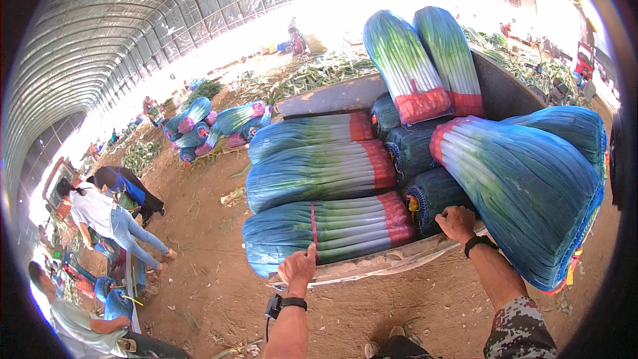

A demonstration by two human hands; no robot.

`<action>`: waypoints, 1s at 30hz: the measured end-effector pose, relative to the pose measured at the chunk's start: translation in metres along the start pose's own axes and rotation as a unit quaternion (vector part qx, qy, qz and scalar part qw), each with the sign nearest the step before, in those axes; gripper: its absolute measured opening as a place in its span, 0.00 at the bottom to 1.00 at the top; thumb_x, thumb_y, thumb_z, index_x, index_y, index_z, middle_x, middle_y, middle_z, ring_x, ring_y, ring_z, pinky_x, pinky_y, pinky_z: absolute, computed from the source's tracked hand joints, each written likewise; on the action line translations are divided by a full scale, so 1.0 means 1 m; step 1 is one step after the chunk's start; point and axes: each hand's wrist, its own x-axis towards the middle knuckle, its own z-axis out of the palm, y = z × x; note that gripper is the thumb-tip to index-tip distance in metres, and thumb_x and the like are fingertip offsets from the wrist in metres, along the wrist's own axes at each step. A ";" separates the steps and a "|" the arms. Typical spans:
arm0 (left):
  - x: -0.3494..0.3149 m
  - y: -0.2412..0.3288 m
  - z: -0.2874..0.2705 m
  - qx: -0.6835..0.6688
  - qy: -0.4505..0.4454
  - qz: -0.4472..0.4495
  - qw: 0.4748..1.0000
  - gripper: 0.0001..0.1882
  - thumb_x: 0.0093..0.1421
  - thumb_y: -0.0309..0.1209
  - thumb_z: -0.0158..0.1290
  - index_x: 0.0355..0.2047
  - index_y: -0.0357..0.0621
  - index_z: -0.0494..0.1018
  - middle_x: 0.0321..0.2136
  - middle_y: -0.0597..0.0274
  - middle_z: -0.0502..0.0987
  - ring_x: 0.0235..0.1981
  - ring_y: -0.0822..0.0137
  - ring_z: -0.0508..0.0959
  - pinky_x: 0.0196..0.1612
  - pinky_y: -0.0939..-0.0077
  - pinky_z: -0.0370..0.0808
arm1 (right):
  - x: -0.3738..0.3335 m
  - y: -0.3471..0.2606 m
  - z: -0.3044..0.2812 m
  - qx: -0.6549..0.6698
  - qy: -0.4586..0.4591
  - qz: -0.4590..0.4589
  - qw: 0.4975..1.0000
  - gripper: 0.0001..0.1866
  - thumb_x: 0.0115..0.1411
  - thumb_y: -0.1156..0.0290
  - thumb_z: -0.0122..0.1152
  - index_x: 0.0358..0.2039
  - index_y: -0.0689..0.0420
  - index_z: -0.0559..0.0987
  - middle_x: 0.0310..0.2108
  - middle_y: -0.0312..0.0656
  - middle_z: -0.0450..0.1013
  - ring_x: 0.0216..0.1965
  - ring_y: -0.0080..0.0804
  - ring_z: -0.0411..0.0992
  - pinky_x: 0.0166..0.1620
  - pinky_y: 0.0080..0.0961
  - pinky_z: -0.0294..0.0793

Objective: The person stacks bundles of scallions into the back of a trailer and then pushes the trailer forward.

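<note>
Netted bags of long green onions fill a cart bed, white stalks in red netting and leaves in blue. My left hand is closed at the near side of the closest bag of green onions, its thumb by a pink band around that bag. My right hand is curled closed against the near dark bag end, beside the cart's near edge. What either hand's fingers hold is hidden. A large bag of green onions leans over the right side, above my right forearm.
Two upright bags stand by the cart's far wall. More bags are heaped on the dirt floor beyond, near loose green onions. At left, a person in a white shirt bends over, and another person is nearer.
</note>
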 end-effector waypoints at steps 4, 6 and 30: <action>0.001 -0.002 0.002 -0.002 0.008 0.004 1.000 0.32 0.65 0.62 0.42 0.31 0.52 0.86 0.32 0.46 0.84 0.39 0.46 0.83 0.46 0.56 0.73 | -0.001 -0.001 0.000 -0.006 0.005 -0.003 1.000 0.15 0.49 0.53 0.65 0.23 0.52 0.87 0.28 0.52 0.81 0.32 0.54 0.81 0.40 0.47 0.80; 0.001 -0.003 0.004 -0.004 0.010 0.008 1.000 0.32 0.65 0.62 0.42 0.31 0.52 0.86 0.32 0.46 0.84 0.39 0.46 0.83 0.45 0.56 0.74 | -0.001 0.000 0.001 -0.010 0.015 -0.008 1.000 0.15 0.50 0.54 0.64 0.22 0.51 0.87 0.26 0.50 0.81 0.31 0.53 0.80 0.38 0.45 0.80; -0.001 -0.001 0.000 -0.005 0.011 0.008 1.000 0.33 0.65 0.63 0.42 0.30 0.50 0.86 0.32 0.44 0.83 0.39 0.44 0.83 0.44 0.55 0.74 | -0.001 -0.002 -0.002 -0.024 0.002 -0.002 1.000 0.15 0.50 0.55 0.63 0.24 0.52 0.88 0.27 0.50 0.81 0.31 0.53 0.80 0.38 0.44 0.80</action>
